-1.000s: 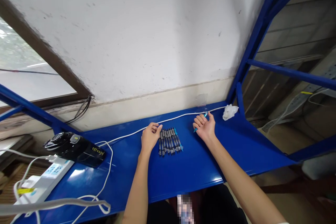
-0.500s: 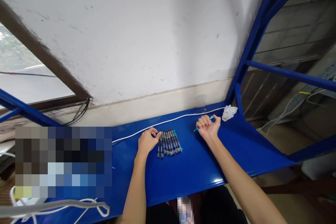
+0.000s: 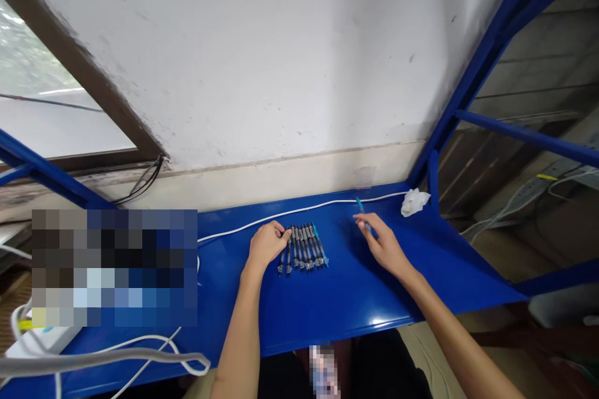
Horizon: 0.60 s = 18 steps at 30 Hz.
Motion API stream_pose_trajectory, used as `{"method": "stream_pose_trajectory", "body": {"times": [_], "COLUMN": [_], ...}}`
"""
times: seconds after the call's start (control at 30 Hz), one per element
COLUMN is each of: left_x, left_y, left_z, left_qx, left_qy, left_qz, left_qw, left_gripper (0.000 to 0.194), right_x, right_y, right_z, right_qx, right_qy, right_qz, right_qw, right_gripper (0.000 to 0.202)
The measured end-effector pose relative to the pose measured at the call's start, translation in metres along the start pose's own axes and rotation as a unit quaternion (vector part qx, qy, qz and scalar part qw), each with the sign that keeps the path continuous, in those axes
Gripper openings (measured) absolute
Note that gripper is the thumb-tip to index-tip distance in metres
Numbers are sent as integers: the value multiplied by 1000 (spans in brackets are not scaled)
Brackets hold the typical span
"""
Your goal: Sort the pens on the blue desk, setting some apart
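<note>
Several dark, grey-gripped pens (image 3: 302, 248) lie side by side in a row on the blue surface (image 3: 299, 318). At the row's right end is a bright blue pen (image 3: 317, 232). My left hand (image 3: 267, 243) is closed over the upper ends of the leftmost pens, thumb and fingers pinched there; how many it grips is hidden. To the right of the row, my right hand (image 3: 386, 248) holds another blue pen (image 3: 360, 205) between thumb and fingers. One end of this pen points up toward the wall, and its lower part is behind the fingers.
A white cable (image 3: 253, 223) runs along the back of the surface to a crumpled white tissue (image 3: 415, 202) at right. Cables and a white power strip (image 3: 51, 340) lie at lower left, beside a blurred-out patch. Blue metal posts (image 3: 472, 75) and a wall stand behind.
My right hand has turned from palm-up to back-up, swinging its blue pen from a slant to pointing up and away. My left hand has stayed at the row's left end.
</note>
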<state>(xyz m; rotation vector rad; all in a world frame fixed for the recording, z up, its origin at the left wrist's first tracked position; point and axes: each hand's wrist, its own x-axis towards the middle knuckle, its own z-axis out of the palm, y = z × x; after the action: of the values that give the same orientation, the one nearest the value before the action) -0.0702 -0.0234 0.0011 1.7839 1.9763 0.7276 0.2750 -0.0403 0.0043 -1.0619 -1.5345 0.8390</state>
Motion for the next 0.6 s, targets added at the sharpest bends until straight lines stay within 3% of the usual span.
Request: {"method": "stream_pose_trajectory", "body": {"times": [0.07, 0.13, 0.2, 0.3, 0.47, 0.53, 0.6], "left_x": [0, 1, 1, 2, 3, 1, -2], "left_y": [-1, -1, -1, 0, 4, 9, 16], "left_z": [1, 2, 2, 2, -4, -8, -13], "left_qx": [-19, -40, -66, -115, -227, -272, -331], "left_qy": [4, 9, 14, 24, 63, 78, 84], "left_qz": [-4, -6, -3, 6, 18, 19, 22], "left_qw": [1000, 999, 998, 993, 972, 959, 940], "left_gripper": [16, 11, 10, 13, 22, 29, 35], "right_x": [-17, -29, -37, -41, -60, -91, -138], "right_y": [2, 6, 9, 8, -8, -16, -19], "right_z": [-4, -5, -4, 1, 5, 11, 23], "right_qx": [-170, -300, -375, -417, -381, -327, -243], "right_qy": [-68, -113, -135, -142, -99, -71, -82], "right_qz": [-37, -56, -65, -64, -55, -55, -66], "right_qw": [982, 946, 915, 895, 918, 941, 964], "right_gripper": [34, 38, 43, 48, 48, 46, 35]}}
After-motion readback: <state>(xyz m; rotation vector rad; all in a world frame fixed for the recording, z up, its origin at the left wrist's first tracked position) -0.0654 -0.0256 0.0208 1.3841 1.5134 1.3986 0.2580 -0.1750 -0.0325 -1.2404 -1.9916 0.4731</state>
